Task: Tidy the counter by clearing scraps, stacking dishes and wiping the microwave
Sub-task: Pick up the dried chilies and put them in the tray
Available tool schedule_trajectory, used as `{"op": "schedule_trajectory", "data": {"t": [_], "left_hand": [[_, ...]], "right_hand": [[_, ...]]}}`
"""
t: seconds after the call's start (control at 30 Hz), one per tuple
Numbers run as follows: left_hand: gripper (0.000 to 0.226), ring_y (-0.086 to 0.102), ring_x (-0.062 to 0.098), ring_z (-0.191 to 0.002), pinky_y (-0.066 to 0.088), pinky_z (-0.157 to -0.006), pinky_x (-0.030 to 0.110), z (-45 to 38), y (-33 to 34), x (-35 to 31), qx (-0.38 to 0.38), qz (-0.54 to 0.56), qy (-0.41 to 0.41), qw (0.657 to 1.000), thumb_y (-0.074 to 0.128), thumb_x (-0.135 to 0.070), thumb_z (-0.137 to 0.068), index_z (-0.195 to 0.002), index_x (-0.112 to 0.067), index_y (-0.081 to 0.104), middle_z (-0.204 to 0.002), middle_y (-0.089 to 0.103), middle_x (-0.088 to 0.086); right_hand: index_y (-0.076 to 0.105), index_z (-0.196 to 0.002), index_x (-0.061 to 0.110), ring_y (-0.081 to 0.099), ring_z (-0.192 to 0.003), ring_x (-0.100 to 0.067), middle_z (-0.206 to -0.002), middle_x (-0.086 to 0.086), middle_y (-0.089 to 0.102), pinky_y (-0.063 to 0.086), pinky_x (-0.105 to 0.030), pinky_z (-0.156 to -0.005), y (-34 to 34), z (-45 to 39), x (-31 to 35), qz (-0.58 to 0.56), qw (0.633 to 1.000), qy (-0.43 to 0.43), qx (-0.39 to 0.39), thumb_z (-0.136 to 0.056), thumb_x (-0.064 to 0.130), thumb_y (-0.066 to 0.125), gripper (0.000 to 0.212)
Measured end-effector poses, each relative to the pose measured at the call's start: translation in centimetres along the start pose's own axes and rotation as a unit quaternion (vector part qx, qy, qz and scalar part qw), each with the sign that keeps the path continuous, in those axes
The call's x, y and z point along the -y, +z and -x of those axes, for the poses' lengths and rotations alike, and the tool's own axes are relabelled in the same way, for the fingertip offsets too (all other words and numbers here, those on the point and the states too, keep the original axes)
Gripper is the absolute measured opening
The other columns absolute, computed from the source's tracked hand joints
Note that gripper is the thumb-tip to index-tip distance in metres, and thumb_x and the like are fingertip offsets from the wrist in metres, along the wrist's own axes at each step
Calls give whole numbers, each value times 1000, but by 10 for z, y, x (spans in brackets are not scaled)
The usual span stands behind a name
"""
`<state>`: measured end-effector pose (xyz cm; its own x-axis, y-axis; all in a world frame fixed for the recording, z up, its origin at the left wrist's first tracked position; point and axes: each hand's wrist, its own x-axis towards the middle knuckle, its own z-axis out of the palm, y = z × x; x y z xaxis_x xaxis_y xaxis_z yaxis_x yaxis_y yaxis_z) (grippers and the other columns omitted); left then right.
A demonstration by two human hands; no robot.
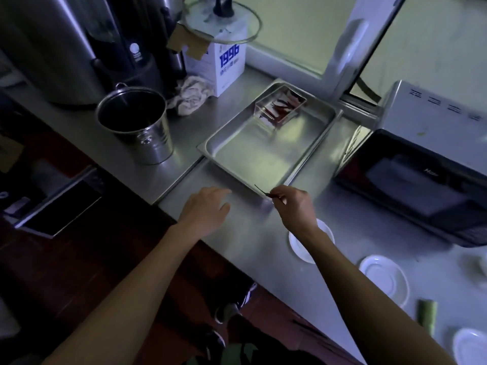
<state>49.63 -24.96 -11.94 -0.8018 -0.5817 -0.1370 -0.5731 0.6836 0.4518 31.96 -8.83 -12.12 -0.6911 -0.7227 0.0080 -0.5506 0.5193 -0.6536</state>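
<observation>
My right hand [295, 205] pinches a thin dark red scrap [261, 190] just over the near corner of a steel tray [229, 151]. A clear box [280, 105] with red scraps sits in the tray's far end. My left hand [205, 209] hovers flat over the counter left of the tray corner, fingers apart, holding nothing. White saucers lie at the right: one [324, 233] partly under my right forearm, another [383, 279] further right, a third [470, 346] at the frame's bottom edge. The microwave [421, 185] stands at the right with its dark door facing me.
A steel bucket [137, 127] stands left of the tray, with a crumpled cloth [191, 94] and a white carton [226, 64] behind it. Large urns [52, 43] and a glass lid [224, 19] fill the back left. A green vegetable scrap [428, 316] lies near the saucers.
</observation>
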Motion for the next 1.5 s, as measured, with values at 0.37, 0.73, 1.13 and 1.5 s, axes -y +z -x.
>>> {"op": "schedule_trajectory", "data": {"t": [0.37,0.73,1.13,1.5], "left_hand": [[39,51,25,-124,45,-101,41,-138,-24,-27,26,-45,88,995,57,-32,-96,-134,-22,57,-137,58,0],[39,52,22,-124,42,-101,39,-241,-21,-34,82,-68,131,986,52,-37,-99,-137,-25,54,-138,57,-3],[35,58,28,-116,49,-92,42,-392,-37,-45,86,-45,204,974,57,-30,-96,-128,-17,60,-127,64,5],[35,59,26,-105,50,-89,46,-496,-29,-29,95,-8,226,969,56,-29,-97,-128,-14,61,-120,64,7]], "right_hand": [[75,-103,19,67,-88,-25,-95,-3,75,54,-37,-74,-14,-107,-26,-32,996,56,-59,-86,10,64,22],[75,-106,16,69,-88,-24,-101,-4,76,56,-40,-76,-20,-183,-49,-16,993,89,-77,-89,9,64,21],[74,-107,12,70,-90,-22,-104,-7,75,58,-41,-80,-3,-305,-49,-20,983,135,-119,-90,3,62,23],[72,-103,15,67,-85,-12,-100,-3,70,58,-34,-78,21,-422,-69,-39,980,161,-108,-93,0,57,24]]}}
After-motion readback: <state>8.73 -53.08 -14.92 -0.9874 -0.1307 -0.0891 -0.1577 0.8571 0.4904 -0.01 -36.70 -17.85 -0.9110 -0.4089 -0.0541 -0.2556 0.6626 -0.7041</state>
